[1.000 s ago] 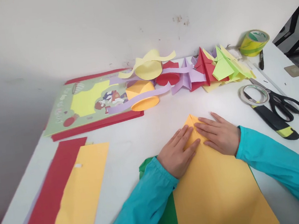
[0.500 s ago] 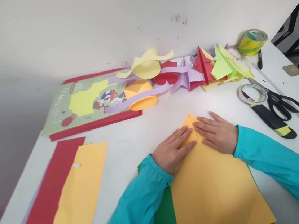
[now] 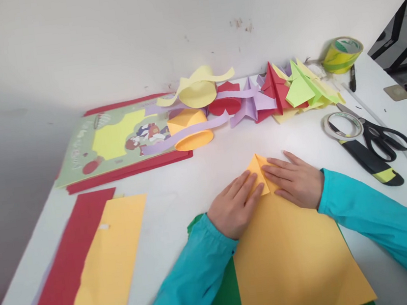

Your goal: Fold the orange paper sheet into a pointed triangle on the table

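Observation:
An orange sheet of paper (image 3: 294,255) lies on the white table in front of me, its far corners folded in to a point (image 3: 257,161). My left hand (image 3: 234,208) lies flat on the left fold, fingers stretched out. My right hand (image 3: 294,181) presses flat on the right fold, fingers apart. Both arms wear teal sleeves. A green sheet (image 3: 225,303) shows under the orange one.
A red strip (image 3: 65,268) and an orange strip (image 3: 106,268) lie at the left. A craft book (image 3: 113,141) sits behind them. Folded and curled paper shapes (image 3: 256,96) line the wall. Tape rolls (image 3: 343,125) (image 3: 343,53), scissors (image 3: 379,136) and a cutter (image 3: 374,166) lie at the right.
My left fingers slid a little along the left fold toward the point. The view shifted slightly; both hands stay flat on the paper.

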The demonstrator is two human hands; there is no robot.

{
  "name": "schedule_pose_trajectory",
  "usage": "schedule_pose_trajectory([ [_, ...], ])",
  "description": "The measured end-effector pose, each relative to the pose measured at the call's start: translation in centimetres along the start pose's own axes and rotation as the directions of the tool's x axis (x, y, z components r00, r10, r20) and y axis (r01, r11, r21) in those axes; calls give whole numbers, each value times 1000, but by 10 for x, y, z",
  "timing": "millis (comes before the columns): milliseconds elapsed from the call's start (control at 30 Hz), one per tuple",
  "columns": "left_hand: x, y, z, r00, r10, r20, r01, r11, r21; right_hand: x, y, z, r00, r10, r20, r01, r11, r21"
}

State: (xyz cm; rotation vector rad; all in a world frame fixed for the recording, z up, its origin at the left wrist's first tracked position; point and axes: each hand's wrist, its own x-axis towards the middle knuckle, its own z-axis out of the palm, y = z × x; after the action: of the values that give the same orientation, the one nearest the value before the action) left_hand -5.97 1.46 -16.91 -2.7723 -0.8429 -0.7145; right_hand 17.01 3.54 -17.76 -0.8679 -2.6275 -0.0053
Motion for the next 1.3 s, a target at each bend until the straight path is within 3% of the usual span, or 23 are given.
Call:
schedule_pose_trajectory([
  [133, 10, 9, 4, 999, -51, -15, 53, 976, 213, 1, 0, 0, 1000, -3, -5, 3, 1000, -4],
  [233, 17, 11, 7, 996, -77, -50, 88, 957, 276, 1, 0, -1, 1000, -2, 4, 2, 1000, -7],
  [500, 14, 6, 12, 973, -188, -136, 208, 967, 149, 0, 0, 0, 1000, -4, -13, 4, 1000, 0],
  [600, 12, 6, 12, 909, -356, -214, 364, 931, -2, -1, 0, 1, 1000, 0, -3, 0, 1000, 4],
  [700, 16, 5, 11, 802, -542, -249, 532, 839, -113, -1, 1, 1, 1000, 8, 28, -8, 1000, -4],
  [833, 22, 3, 11, 706, -653, -274, 633, 755, -171, -1, 1, 2, 999, 12, 42, -11, 1000, -10],
  [933, 24, -2, 11, 638, -726, -259, 691, 687, -224, -2, 1, 2, 999, 10, 39, -10, 1000, -8],
  [1167, 21, -18, 12, 411, -902, -132, 825, 430, -366, -2, 0, 3, 1000, 6, 18, -6, 1000, -8],
  [1233, 18, -20, 13, 395, -910, -124, 836, 412, -362, -1, 1, 3, 1000, 9, 29, -9, 1000, -9],
  [1267, 17, -19, 14, 425, -894, -144, 828, 448, -338, -1, 1, 3, 999, 11, 35, -10, 1000, -10],
  [1300, 16, -18, 14, 488, -854, -180, 801, 520, -296, -1, 1, 3, 999, 11, 41, -11, 1000, -10],
])
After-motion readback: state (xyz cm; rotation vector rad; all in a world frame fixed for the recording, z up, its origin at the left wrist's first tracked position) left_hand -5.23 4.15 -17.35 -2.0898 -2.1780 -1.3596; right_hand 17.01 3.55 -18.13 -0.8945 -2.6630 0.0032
